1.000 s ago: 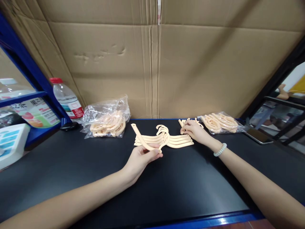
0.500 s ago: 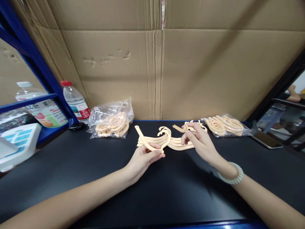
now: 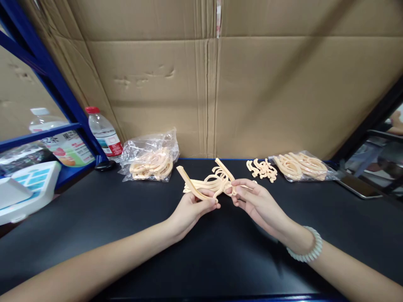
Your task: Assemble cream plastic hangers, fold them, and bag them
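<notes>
With the left hand [image 3: 189, 208] pinching one curved hanger arm [image 3: 192, 187] and the right hand [image 3: 255, 202] another arm piece [image 3: 225, 170], a forced, misaligned join could snap them

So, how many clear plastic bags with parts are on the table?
2. One bag lies at the back left, beside the bottle. The other bag lies at the back right, next to a loose pile of small hooks. None else shows.
</notes>
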The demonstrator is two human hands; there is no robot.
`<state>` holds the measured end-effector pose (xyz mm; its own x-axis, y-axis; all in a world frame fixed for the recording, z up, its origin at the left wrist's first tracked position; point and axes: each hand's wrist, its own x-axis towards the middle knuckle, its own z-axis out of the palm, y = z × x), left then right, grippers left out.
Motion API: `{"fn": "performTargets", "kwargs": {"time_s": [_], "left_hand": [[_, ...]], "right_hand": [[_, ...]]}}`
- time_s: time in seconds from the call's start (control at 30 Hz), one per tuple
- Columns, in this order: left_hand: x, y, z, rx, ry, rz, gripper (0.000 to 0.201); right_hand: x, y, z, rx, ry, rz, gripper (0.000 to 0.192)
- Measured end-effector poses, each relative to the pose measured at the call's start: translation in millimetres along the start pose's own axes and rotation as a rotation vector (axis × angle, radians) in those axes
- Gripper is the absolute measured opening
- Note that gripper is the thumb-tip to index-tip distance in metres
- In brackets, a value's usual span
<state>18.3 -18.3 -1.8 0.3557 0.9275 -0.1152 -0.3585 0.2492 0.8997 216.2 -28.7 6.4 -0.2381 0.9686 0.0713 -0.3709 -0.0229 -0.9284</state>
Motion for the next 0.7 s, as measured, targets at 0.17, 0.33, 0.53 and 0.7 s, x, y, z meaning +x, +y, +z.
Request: {"fn": "performTargets", "kwargs": {"time_s": [0.17, 0.33, 0.53, 0.7], "left_hand": [[1.2, -1.3, -0.3, 0.088, -0.041, 0.077, 0.019], [1.3, -1.2, -1.0, 0.094, -0.082, 0.104, 0.018], [0.3, 1.5, 0.0, 0.134, -0.099, 0.083, 0.018], [0.3, 3.5, -0.9, 0.153, -0.160, 0.054, 0.015]], "right_hand": [[-1.4, 5.0, 4.4, -0.001, 0.016, 0.004, 0.036], [0.6, 8.1, 6.2, -0.105, 0.005, -0.018, 0.034], [3.9, 11.1, 5.3, -0.263, -0.032, -0.097, 0.019], [2.7, 9.2, 6.6, -0.325, -0.126, -0.109, 0.015]]}}
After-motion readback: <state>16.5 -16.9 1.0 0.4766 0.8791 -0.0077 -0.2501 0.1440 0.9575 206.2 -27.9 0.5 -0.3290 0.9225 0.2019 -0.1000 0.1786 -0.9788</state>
